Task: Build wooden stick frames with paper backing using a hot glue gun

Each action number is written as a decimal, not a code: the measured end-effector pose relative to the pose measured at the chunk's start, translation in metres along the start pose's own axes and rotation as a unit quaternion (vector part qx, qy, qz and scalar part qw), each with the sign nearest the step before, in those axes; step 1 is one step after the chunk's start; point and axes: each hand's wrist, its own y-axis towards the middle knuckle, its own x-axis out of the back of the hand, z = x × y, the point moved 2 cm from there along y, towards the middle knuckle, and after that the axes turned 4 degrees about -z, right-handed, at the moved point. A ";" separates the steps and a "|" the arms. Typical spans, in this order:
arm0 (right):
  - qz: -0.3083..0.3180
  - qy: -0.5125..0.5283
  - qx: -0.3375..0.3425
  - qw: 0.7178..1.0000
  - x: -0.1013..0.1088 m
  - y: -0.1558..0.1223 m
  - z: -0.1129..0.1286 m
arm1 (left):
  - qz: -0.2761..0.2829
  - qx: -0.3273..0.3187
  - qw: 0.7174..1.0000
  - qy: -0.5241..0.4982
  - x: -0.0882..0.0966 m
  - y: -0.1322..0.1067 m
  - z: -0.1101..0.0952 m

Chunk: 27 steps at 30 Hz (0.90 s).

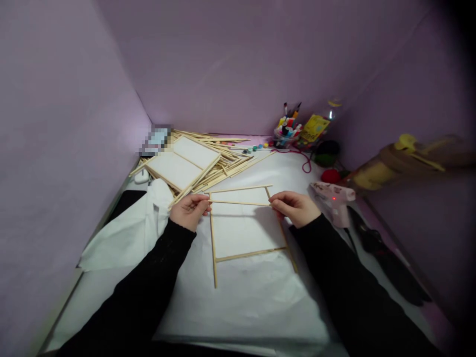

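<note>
A frame of thin wooden sticks lies on the white sheet in front of me, around a white rectangular card. Both hands hold one loose wooden stick level across the upper part of that frame. My left hand pinches the stick's left end with closed fingers. My right hand pinches its right end, fingers closed too. Both arms wear black sleeves.
A heap of wooden sticks with two white panels lies at the back left. A glue gun with a red light rests right of my hand. A cup of markers, paint pots, yarn balls and scissors sit right.
</note>
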 end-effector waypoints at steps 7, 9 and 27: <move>0.002 -0.007 0.008 1.000 0.013 -0.001 0.005 | -0.002 -0.073 0.997 0.018 0.000 -0.005 -0.002; -0.013 -0.067 0.033 0.997 0.019 0.000 0.005 | 0.027 -0.079 0.995 0.048 0.000 -0.005 0.002; -0.153 -0.197 -0.055 0.967 0.045 0.033 -0.030 | 0.073 -0.352 0.870 0.336 0.003 -0.003 0.007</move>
